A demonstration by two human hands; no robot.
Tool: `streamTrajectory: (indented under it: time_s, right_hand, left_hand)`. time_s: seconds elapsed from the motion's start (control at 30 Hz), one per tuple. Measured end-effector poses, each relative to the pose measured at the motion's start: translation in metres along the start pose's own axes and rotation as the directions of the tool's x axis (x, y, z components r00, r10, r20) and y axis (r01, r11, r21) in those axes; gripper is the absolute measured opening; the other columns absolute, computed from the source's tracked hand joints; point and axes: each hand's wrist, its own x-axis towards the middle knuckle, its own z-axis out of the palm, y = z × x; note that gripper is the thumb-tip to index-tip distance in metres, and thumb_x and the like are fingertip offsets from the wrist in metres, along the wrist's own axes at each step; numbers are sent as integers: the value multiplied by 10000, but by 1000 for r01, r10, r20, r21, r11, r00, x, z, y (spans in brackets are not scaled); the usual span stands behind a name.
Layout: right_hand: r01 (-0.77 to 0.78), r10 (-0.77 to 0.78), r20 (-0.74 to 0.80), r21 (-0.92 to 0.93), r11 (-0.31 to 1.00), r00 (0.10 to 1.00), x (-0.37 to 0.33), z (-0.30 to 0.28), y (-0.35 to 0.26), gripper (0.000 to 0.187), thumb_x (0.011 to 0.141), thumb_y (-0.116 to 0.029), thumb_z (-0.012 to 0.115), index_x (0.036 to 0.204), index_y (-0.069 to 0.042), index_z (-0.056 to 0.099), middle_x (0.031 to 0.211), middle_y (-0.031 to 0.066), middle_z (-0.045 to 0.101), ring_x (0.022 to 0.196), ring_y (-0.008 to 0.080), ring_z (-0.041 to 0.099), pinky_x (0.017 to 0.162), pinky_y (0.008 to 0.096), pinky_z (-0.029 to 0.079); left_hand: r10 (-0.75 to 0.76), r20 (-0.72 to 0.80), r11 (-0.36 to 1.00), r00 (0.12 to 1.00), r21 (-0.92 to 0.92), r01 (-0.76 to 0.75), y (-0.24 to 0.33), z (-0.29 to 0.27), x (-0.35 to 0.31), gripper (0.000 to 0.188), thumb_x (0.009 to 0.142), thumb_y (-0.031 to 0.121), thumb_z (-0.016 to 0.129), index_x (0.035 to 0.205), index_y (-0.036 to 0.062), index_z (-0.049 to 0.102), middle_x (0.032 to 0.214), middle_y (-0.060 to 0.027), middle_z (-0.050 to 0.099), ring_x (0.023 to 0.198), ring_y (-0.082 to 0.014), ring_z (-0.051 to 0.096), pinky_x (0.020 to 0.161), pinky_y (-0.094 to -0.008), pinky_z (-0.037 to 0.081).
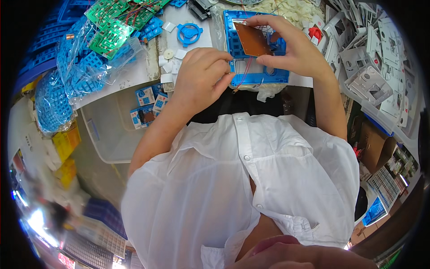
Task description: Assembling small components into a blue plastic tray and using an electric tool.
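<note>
A blue plastic housing [256, 80] lies on a wrapped pad at the table's edge in front of me. Above it, my right hand [295, 47] grips a brown circuit board [251, 41], which is tilted, with thumb and fingers at its right side. Thin wires [245, 71] run from under the board across the housing's lower part. At the housing's left rim is my left hand [204, 74], its fingers curled and closed; whatever sits between the fingertips is too small to make out.
Green circuit boards [109, 38] and bagged blue parts [85, 74] crowd the left. A blue ring-shaped part [189, 34] lies near small white pieces. White panels [371, 85] are heaped at right. A clear bin [107, 139] holding small blue-and-white units stands below the table.
</note>
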Motion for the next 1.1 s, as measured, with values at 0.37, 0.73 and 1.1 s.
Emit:
streamTrajectory:
  time_s: [0.37,0.73,1.1]
  right_hand:
    - [60,-59,-44,27,998,997,-12,1,4,712,767,-131,800,1439,-126,564,1455,32,584,1215,191,572,850,301,478]
    - [69,-62,-62,109,992,996,-12,3,8,714,774,-121,818,1439,-87,561,1458,53,585,1224,181,567,858,296,478]
    - [39,-35,-61,63,997,998,-12,5,10,706,770,-133,812,1432,-104,567,1457,48,582,1210,191,567,856,304,483]
  left_hand:
    - [259,360,928,896,165,-334,-9,-7,25,150,828,102,708,932,75,603,1113,-64,692,1184,-242,633,1074,-499,445]
    - [234,484,896,843,229,-380,-1,-11,36,173,865,119,625,1034,98,653,1108,-20,681,1191,-207,607,1134,-486,395]
    - [202,539,894,818,240,-379,6,-10,41,192,874,123,620,1059,94,662,1147,-15,692,1198,-206,602,1144,-521,386]
